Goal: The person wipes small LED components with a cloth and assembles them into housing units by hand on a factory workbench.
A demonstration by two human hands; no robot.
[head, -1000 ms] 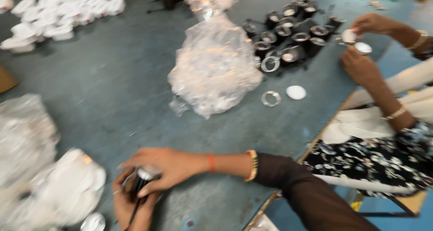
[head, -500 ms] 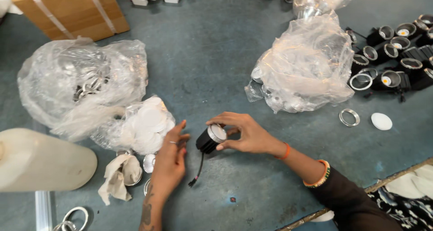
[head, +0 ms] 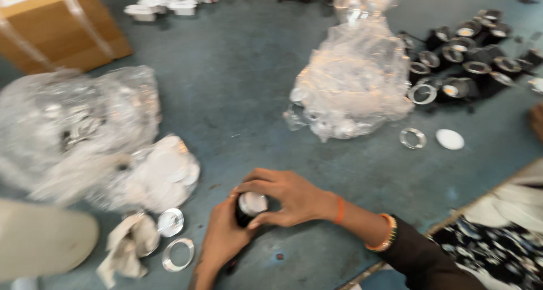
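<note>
Both hands grip one black lamp body (head: 247, 209) low over the floor (head: 237, 97), left hand (head: 222, 239) cupping beneath, right hand (head: 283, 196) pinching its white top, while many black housings (head: 464, 58) and bagged parts (head: 356, 80) lie apart.

I am looking down at a workshop floor: black lamp housings (head: 464, 52) are lying in rows beside plastic bags of parts (head: 353, 86) and a taped carton (head: 56, 24).

Both hands (head: 257, 219) grip black lamp housing (head: 249, 207).
</note>
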